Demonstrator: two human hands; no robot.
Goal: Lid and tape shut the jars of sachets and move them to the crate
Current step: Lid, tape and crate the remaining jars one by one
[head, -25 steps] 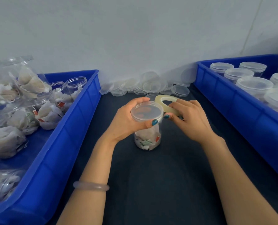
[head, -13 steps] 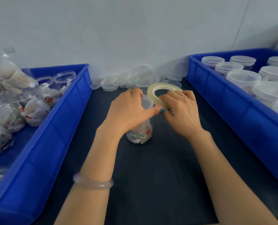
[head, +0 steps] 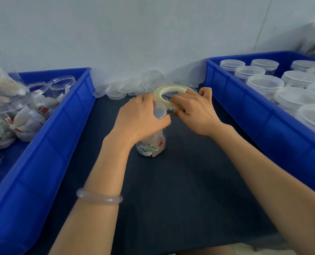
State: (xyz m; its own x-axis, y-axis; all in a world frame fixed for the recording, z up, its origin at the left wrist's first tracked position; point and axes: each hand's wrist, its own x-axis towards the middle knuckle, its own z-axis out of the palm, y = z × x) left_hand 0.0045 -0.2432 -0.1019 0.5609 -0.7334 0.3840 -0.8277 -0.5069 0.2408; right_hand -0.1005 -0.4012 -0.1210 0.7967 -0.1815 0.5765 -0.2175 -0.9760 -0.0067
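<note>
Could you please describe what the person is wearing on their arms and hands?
No sleeves are in view, and neither the left hand nor the right hand is gloved. A pale, translucent bangle circles the left wrist, and a teal-painted nail shows on the left thumb.

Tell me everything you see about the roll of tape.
The roll of tape is a pale yellowish, translucent ring with a wide open centre. It is held tilted, just behind the top of the lidded jar. The right hand grips its near side; the left hand holds the jar beside it. Whether a strip is pulled out cannot be told.
</note>
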